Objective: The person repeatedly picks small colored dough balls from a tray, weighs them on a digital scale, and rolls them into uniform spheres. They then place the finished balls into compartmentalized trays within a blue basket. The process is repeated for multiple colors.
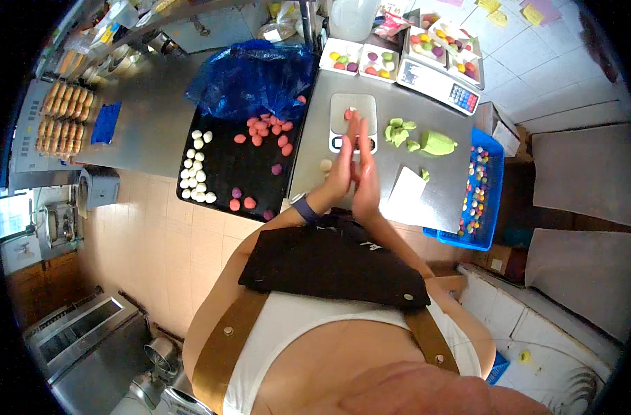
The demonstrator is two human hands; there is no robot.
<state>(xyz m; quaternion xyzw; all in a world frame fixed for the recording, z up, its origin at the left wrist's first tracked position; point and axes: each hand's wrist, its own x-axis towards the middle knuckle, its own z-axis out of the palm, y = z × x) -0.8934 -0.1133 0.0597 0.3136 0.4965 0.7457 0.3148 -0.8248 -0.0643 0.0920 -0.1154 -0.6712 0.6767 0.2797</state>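
Note:
My left hand [341, 168] and my right hand [366, 179] are pressed nearly palm to palm over the steel worktop, with a small reddish dough piece [353, 170] partly visible between them. Just beyond the fingertips, a pink dough piece [348, 113] lies on the digital kitchen scale [339, 124]. A pale dough ball [326, 165] sits on the worktop beside my left hand. To the right are torn green dough pieces [397, 132], a larger green dough lump [438, 142] and a white scraper [406, 194]. The black tray [232, 168] holds white balls [192, 171], pink balls [261, 127] and several purple ones.
Blue plastic sheeting [253, 78] covers the tray's far part. White boxes of coloured balls [341, 54] and a larger scale [437, 85] line the back. A blue basket [494, 197] with small coloured balls stands at the right edge. Packaged baked goods [61, 122] lie far left.

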